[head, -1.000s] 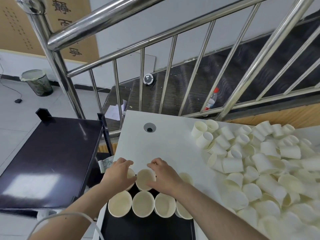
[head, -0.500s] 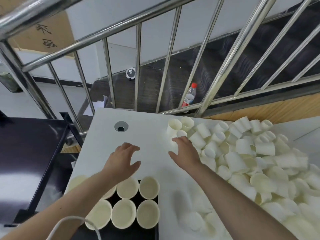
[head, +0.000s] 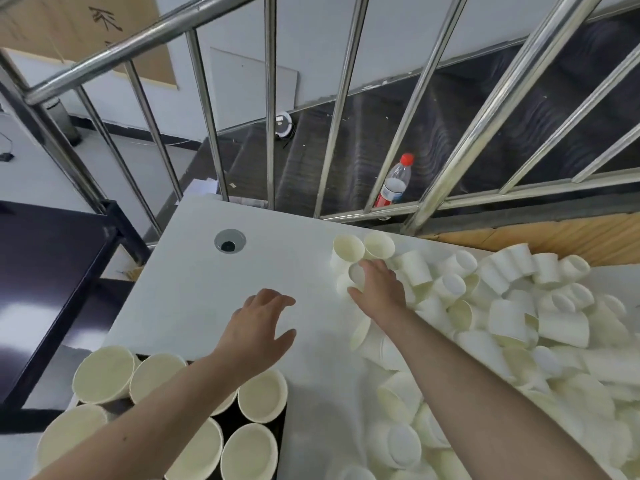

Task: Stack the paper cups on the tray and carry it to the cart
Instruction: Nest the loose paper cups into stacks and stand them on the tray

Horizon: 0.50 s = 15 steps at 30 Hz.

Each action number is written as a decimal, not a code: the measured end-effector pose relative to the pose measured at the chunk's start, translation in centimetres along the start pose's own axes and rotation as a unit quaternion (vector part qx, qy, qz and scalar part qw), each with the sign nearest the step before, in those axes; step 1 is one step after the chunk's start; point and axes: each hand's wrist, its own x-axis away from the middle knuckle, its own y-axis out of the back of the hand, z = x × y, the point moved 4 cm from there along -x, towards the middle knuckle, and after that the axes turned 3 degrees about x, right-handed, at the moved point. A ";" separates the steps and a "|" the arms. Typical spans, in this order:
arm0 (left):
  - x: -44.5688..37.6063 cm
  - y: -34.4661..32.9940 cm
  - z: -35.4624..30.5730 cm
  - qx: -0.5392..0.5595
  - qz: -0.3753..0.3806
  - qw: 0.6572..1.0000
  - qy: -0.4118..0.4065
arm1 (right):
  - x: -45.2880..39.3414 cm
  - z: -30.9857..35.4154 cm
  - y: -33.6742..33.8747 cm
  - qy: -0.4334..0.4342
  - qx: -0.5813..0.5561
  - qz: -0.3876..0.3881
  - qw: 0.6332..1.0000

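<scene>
1 cup (head: 354,276) (tipped) seemingly touches fingers (head: 372,268).

A flat white tabletop (head: 194,296) carries a loose heap of white paper cups (head: 512,317) across its right side. At the table's near left edge sits a black rectangular tray (head: 239,422) holding upright paper cups (head: 263,394) in rows. A round metal-ringed cable hole (head: 229,241) lies far left on the tabletop. Left of the table stands a dark flat-topped cart (head: 45,271). Behind the table runs a shiny steel railing (head: 346,98), with a clear plastic bottle with a red cap (head: 394,181) beyond it.
</scene>
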 end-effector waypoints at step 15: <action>-1.9 -1.5 0.6 0.096 0.006 0.994 0.046 | 2.5 1.6 -0.2 -0.012 -0.390 -0.029 0.920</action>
